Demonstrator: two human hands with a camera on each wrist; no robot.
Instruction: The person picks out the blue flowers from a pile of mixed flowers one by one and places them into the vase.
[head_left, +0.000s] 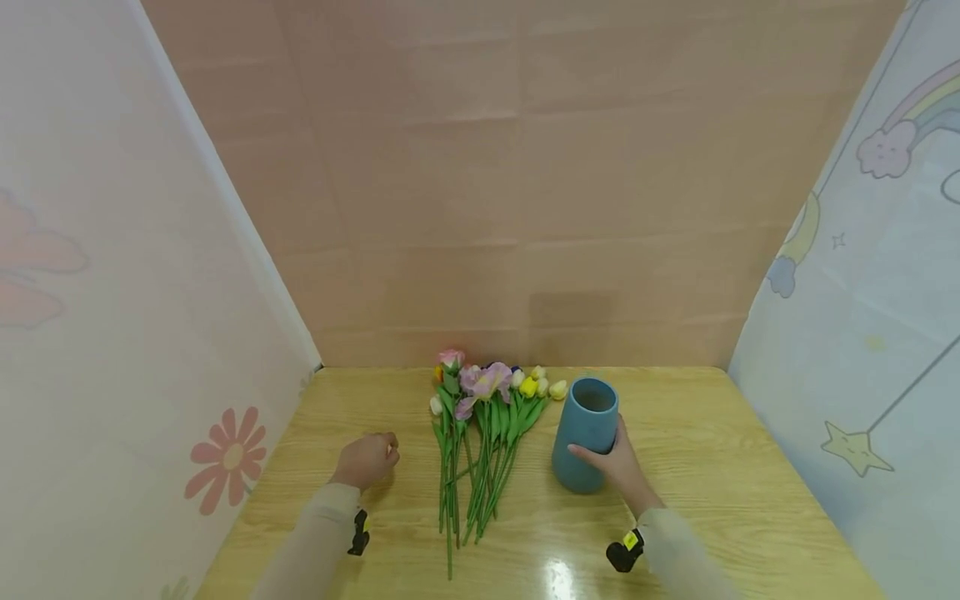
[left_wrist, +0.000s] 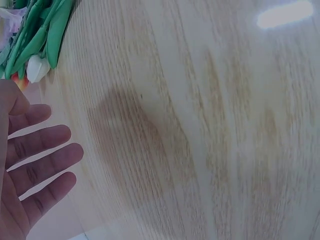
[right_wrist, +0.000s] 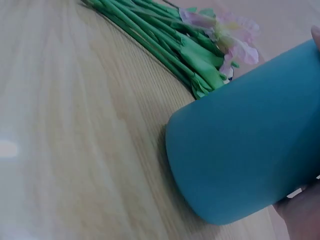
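Note:
A blue-teal vase [head_left: 587, 433] stands on the table to the right of the flowers, its round mouth facing up. My right hand [head_left: 617, 463] grips it from the right side, the thumb across its front; in the right wrist view the vase [right_wrist: 245, 140] hides most of that hand. My left hand [head_left: 366, 460] is over the table left of the flowers and holds nothing. Its fingers [left_wrist: 47, 160] are loosely bent and apart in the left wrist view. Between the hands lie artificial flowers [head_left: 487, 417] with long green stems and pink, purple, white and yellow heads.
The wooden table [head_left: 675, 433] meets a brown paper backdrop [head_left: 517, 183] at its far edge. Pale printed sheets with a flower [head_left: 232, 457] on the left and a star [head_left: 857, 450] on the right form the sides. Flower stems point toward the near edge.

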